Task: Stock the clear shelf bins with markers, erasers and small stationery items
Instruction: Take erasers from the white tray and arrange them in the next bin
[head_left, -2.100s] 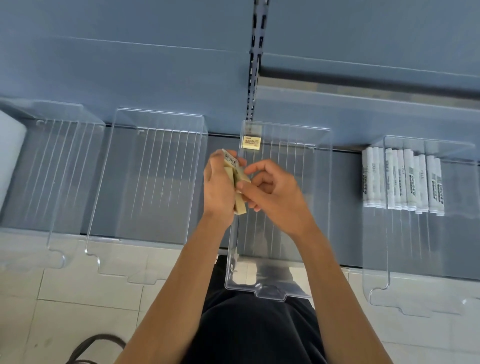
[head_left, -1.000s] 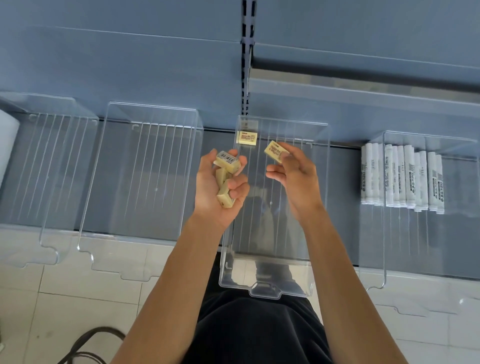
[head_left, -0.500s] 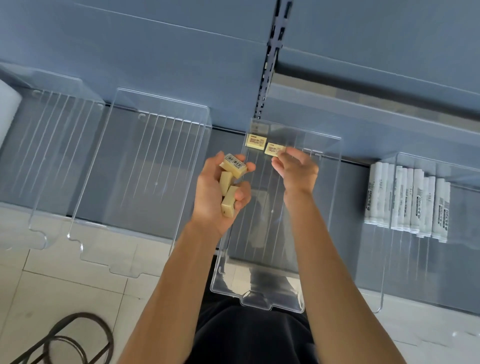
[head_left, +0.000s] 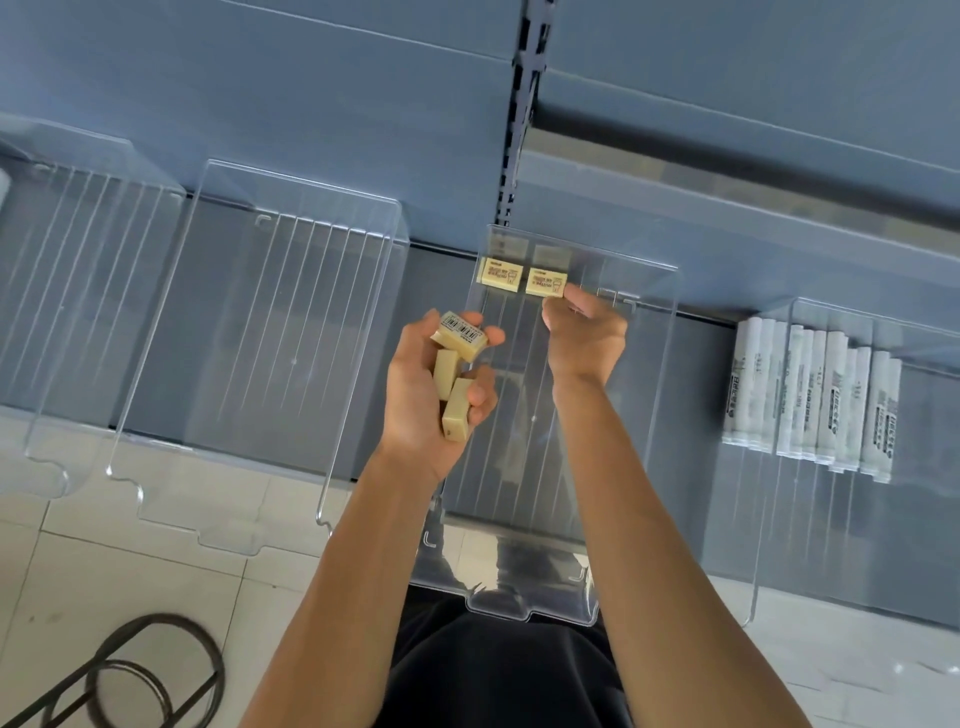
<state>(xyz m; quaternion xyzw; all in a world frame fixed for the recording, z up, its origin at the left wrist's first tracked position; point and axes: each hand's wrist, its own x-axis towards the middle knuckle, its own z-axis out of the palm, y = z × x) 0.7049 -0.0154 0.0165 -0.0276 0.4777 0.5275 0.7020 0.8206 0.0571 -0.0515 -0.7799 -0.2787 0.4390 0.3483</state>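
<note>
Right hand (head_left: 584, 332) pinches the 2nd eraser (head_left: 544, 283) at the back of the middle bin (head_left: 524, 467), beside the 1st eraser (head_left: 500, 273); left hand (head_left: 421, 395) grips 3 spare erasers (head_left: 457, 413) (light, firm, probably grippy; best pinched across the sides).

**A shop's stationery shelving**

This is retail shelving in a shop. A blue-grey metal back panel (head_left: 260, 104) is split by a dark slotted upright (head_left: 524, 104) of the kind that carries adjustable shelves. A grey shelf (head_left: 441, 275) runs along below it. Clear acrylic display bins (head_left: 260, 338) with grooved floors stand side by side on the shelf, their fronts overhanging a pale tiled floor (head_left: 156, 561). One bin at the right holds a neat row of identical white markers (head_left: 810, 400). The middle bin (head_left: 644, 364) has two identical packaged erasers (head_left: 500, 272) side by side at its back. The barcoded eraser (head_left: 462, 332) topmost in the left hand (head_left: 426, 395) carries a printed sticker. A black wire stand (head_left: 135, 675) sits on the floor.
</note>
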